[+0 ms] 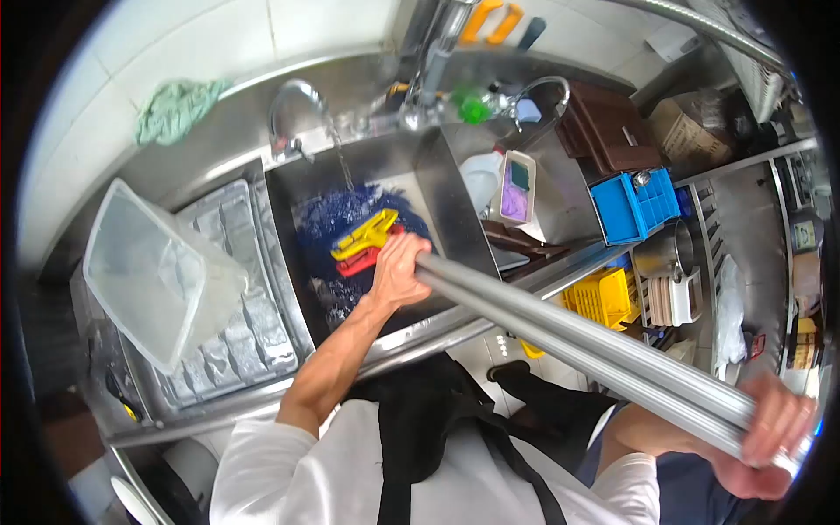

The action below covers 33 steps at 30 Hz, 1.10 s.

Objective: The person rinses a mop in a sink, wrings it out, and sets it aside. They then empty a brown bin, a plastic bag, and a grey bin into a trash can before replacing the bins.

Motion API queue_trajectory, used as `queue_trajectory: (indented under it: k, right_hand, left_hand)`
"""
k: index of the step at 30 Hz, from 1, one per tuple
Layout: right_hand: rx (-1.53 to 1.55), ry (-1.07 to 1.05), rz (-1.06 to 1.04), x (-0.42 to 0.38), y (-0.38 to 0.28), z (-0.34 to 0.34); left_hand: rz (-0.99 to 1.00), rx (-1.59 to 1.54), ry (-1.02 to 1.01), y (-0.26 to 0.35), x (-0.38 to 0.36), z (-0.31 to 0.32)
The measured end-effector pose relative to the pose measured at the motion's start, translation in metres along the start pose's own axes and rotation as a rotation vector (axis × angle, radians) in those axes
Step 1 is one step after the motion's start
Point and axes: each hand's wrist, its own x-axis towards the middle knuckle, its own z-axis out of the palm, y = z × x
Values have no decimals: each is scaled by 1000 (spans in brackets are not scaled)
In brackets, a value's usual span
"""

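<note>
Over grey stainless-steel sink (452,210) at eleven o'clock, gripping two ribbed silver metal poles (569,329) in closed left hand (401,269) by yellow-and-red plastic heads (367,229), and in closed right hand (772,420) at four; risking a slip (wet metal, perhaps) if loosened.

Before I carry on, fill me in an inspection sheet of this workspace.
Surface: steel sink, wet inside; a stream from the left tap runs into the basin.
Job's things: two metal poles slanting over the sink's front edge; yellow clamp, red clamp and blue strands in the basin.
Clutter: translucent bin tilted on a ridged tray at left; blue basket and brown container at right.
Hands: left hand grips the poles near the clamps; right hand grips them near the other end.
Cables: nothing seen; a flexible metal hose hangs at upper right.
Surroundings: tiled wall behind.
</note>
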Motion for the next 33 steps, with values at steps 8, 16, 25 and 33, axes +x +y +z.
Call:
queue_trajectory:
  k: [8,16,25,33]
  right_hand:
    - [-129,153,377,-61,127,21]
    - [28,187,334,-32,25,4]
    - [-167,118,381,-67,76,-18]
    - [-256,169,241,-88,71,-11]
  left_hand:
    - [-292,112,-12,-88,-46,-5]
    - [-319,-218,-565,-5,-20,-23]
    - [-1064,-577,34,-195,118,-57]
    - [-666,-694,-157,-107,81,-64]
